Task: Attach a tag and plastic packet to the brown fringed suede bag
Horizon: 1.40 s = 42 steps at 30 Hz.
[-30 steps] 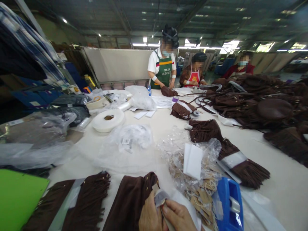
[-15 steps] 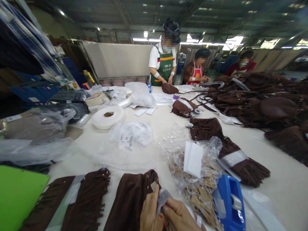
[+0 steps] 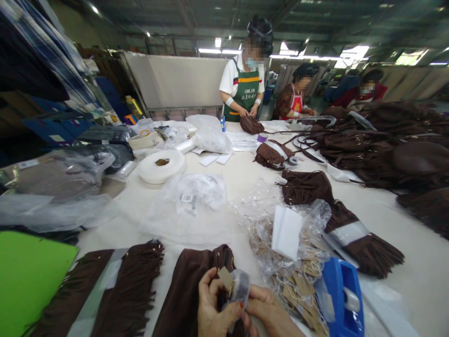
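White surface (image 3: 389, 210), cluttered. Our hands are together up front: left hand (image 3: 214, 306) closed on a tan tag (image 3: 225, 279), right hand (image 3: 268, 310) pinching a clear strip (image 3: 242, 284), by the brown fabric (image 3: 194, 274). Strip bows wider than half a second ago; we judge it's unsecured.

Tags (image 3: 303, 284) on table (image 3: 242, 166) between fabric piece (image 3: 187, 281) and tape dispenser (image 3: 338, 278)
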Available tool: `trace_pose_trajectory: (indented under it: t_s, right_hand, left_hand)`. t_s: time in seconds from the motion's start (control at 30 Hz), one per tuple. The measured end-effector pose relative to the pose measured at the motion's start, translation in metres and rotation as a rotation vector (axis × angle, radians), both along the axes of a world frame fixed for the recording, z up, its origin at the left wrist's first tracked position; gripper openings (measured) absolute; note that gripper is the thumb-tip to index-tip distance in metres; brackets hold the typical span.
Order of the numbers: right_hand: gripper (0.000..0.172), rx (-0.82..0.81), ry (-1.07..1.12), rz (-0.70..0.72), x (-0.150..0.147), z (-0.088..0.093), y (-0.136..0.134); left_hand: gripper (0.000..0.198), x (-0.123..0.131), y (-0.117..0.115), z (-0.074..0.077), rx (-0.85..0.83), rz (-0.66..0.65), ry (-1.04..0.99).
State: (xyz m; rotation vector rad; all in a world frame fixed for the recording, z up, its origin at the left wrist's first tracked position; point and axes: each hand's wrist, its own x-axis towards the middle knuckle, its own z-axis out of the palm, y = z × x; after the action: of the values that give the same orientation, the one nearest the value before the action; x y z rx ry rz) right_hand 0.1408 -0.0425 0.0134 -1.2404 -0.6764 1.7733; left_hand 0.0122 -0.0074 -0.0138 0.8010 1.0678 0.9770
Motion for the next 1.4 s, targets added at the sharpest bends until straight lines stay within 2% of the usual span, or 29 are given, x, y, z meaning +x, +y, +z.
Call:
trace_pose_trajectory:
  t_s: [0.07, 0.2, 0.37, 0.53, 0.67, 0.8, 0.93, 1.03, 1.2, 1.3, 1.4]
  right_hand:
    - [0.032, -0.002, 0.046, 0.018, 0.001, 0.002, 0.002]
    - [0.026, -0.007, -0.017, 0.030, 0.001, 0.007, 0.007]
    - [0.030, 0.051, -0.239, 0.073, 0.000, 0.002, 0.008]
    - [0.032, 0.038, -0.172, -0.090, 0.002, -0.008, 0.003]
    - [0.034, -0.054, -0.117, -0.237, 0.003, -0.015, -0.003]
    - [0.033, -0.066, -0.145, -0.253, 0.001, -0.016, -0.001]
    - [0.033, -0.015, -0.157, -0.184, 0.003, -0.013, 0.003]
    - [0.033, 0.001, -0.073, -0.156, 0.009, -0.018, -0.003]
    - [0.032, -0.031, -0.048, -0.266, 0.012, -0.027, -0.016]
    - [0.035, -0.004, -0.086, -0.268, 0.007, -0.025, -0.016]
    - [0.037, -0.020, -0.116, -0.265, 0.003, -0.025, -0.012]
  left_hand:
    - [0.084, 0.000, -0.001, -0.002, 0.016, -0.023, 0.045]
    - [0.053, -0.002, -0.003, -0.002, -0.067, -0.261, 0.021]
    - [0.044, 0.002, 0.003, 0.004, -0.111, -0.299, -0.152]
    - [0.036, -0.004, 0.015, 0.008, -0.107, -0.423, -0.101]
    - [0.043, -0.006, 0.017, 0.015, -0.122, -0.370, -0.130]
    - [0.059, -0.002, 0.014, 0.020, -0.177, -0.320, -0.191]
    - [0.044, -0.004, 0.015, 0.021, -0.163, -0.423, -0.123]
    - [0.036, -0.007, 0.018, 0.021, -0.130, -0.433, -0.107]
    - [0.038, -0.006, 0.019, 0.013, -0.125, -0.443, -0.097]
    - [0.047, -0.003, 0.017, 0.009, -0.107, -0.407, -0.102]
    - [0.044, -0.002, 0.016, 0.009, -0.096, -0.391, -0.109]
